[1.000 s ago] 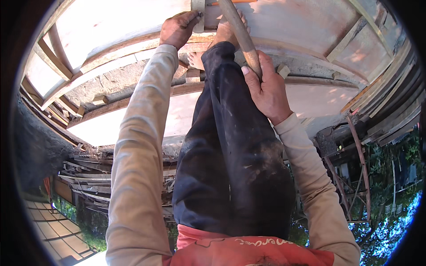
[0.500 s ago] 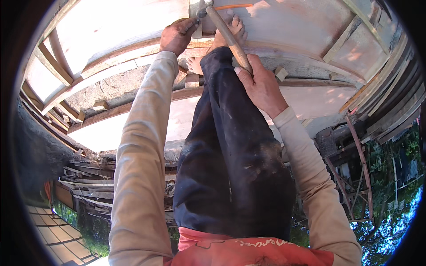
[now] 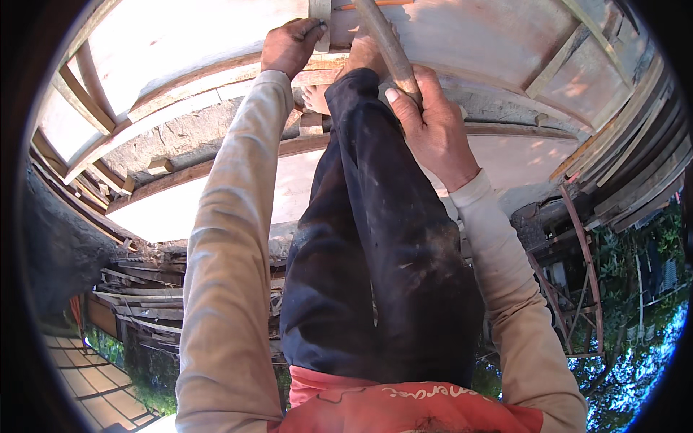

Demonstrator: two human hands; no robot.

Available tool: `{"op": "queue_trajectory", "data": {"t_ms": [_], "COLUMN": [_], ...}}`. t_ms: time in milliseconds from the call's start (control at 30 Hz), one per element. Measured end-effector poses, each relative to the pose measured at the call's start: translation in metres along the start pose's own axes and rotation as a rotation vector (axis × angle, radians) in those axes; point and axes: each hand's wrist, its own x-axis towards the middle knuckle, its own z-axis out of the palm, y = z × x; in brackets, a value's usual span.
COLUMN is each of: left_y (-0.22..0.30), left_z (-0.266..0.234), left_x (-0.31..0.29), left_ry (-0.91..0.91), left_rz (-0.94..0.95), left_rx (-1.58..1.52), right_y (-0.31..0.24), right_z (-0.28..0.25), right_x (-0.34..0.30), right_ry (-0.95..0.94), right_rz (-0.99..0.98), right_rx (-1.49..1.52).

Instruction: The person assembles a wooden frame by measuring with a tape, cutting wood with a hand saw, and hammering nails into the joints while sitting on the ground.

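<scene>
My right hand (image 3: 439,126) is closed round the lower end of a hammer's wooden handle (image 3: 390,50). The handle slants up and left past the top edge, so the hammer's head is out of view. At the upper middle, my left hand (image 3: 290,47) pinches a small dark nail (image 3: 322,24), of which only a bit shows at the fingertips. The nail is over a narrow wooden strip (image 3: 320,10) lying across a pale board. My bare foot (image 3: 367,50) rests on the board just right of that strip, partly behind the handle.
An orange pencil (image 3: 386,3) lies on the pale board (image 3: 476,36). Long wooden battens (image 3: 209,81) run below my left hand, with small wood blocks (image 3: 160,166) beside them. Stacked timber (image 3: 639,123) stands at the right, and a reddish frame (image 3: 583,252) below it.
My right hand has lifted the hammer; its head, beside my left fingers before, has left the top of the picture. My left hand has stayed nearly in place with its pinch.
</scene>
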Motion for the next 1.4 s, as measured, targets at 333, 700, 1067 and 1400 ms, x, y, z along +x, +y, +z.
{"op": "queue_trajectory", "data": {"t_ms": [333,700,1067,1400], "left_y": [-0.001,-0.003,-0.004,0.005], "left_z": [0.001,-0.001,0.001,-0.016], "left_x": [0.008,0.007,0.004,-0.022], "left_ry": [-0.024,-0.044,-0.034,-0.030], "left_rz": [-0.018,-0.071,-0.142,-0.295], "left_rx": [0.002,-0.075,-0.135,-0.164], "right_y": [0.006,-0.001,-0.009,-0.016], "right_z": [-0.004,-0.008,-0.008,-0.015], "right_x": [0.019,0.015,0.018,0.011], "right_ry": [-0.058,-0.071,-0.063,-0.114], "right_rz": [-0.006,0.036,0.030,0.090], "right_rx": [-0.108,-0.043,-0.038,0.027]}}
